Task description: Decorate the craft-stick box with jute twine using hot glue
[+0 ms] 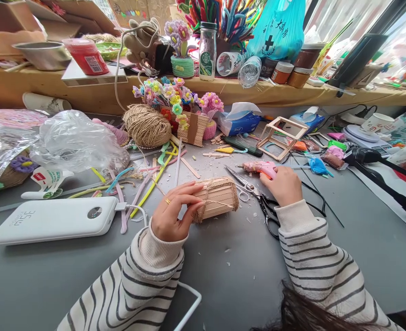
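Observation:
My left hand [175,212] grips the near-left end of a small barrel of wooden craft sticks [217,197], which lies on its side with twine wound round both ends. A loose strand of twine crosses its side. Over to the right, my right hand [283,186] is closed around a pink glue gun [260,169], its nozzle pointing left. Between the barrel and that hand lie small silver scissors [240,180] and black-handled scissors [269,216]. The fingers of my right hand partly hide the glue gun's handle.
A white power bank [54,219] with a cable sits at the left. Behind are a ball of twine [147,125], plastic wrap [81,138], pipe cleaners, a wooden stick frame [281,138] and a tissue pack [240,120]. A black stand arm [385,172] reaches in from the right.

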Tool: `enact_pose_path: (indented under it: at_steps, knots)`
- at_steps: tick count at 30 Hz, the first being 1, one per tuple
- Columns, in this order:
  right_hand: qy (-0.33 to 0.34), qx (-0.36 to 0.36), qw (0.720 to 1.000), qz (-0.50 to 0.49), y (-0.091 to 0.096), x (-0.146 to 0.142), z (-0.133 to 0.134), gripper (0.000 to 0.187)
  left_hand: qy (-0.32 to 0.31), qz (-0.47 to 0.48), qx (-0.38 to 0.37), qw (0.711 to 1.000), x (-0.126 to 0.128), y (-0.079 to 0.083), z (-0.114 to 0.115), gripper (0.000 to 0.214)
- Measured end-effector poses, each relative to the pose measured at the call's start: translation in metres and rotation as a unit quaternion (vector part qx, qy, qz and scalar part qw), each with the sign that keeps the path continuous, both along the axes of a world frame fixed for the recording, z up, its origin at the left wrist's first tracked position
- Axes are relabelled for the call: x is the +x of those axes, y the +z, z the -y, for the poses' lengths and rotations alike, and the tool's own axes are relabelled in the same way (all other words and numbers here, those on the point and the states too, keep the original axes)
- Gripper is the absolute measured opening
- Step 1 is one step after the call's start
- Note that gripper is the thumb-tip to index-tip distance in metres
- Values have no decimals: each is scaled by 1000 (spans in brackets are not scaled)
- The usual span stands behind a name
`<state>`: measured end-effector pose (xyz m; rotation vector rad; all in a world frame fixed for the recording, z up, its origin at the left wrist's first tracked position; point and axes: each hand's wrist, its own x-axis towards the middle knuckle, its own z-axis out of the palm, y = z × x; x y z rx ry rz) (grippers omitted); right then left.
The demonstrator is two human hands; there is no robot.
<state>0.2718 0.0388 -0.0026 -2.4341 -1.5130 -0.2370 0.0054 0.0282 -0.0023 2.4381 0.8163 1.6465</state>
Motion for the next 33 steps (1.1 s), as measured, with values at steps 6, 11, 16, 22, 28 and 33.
enact_pose_path:
  at_steps: [6,11,16,22,28,33]
  knots:
    - [-12,124,985,-121,20,-1,14,42,-9,1,-23,1000,-1,-3,1,11]
    - [39,209,970,-119,28,-18,30,44,-4,3,-31,1000,-1,-2,0,11]
    - [103,307,945,-40,26,-38,42,39,8,4,-37,999,-1,-3,-1,10]
    - [196,343,917,51,23,-43,48,31,3,3,-45,999,-2,-5,-1,13]
    - [223,354,906,70,21,-44,47,32,1,13,-46,999,-2,-5,0,14]
    - [217,330,917,49,21,-46,48,31,-2,13,-59,998,-1,-4,1,13]
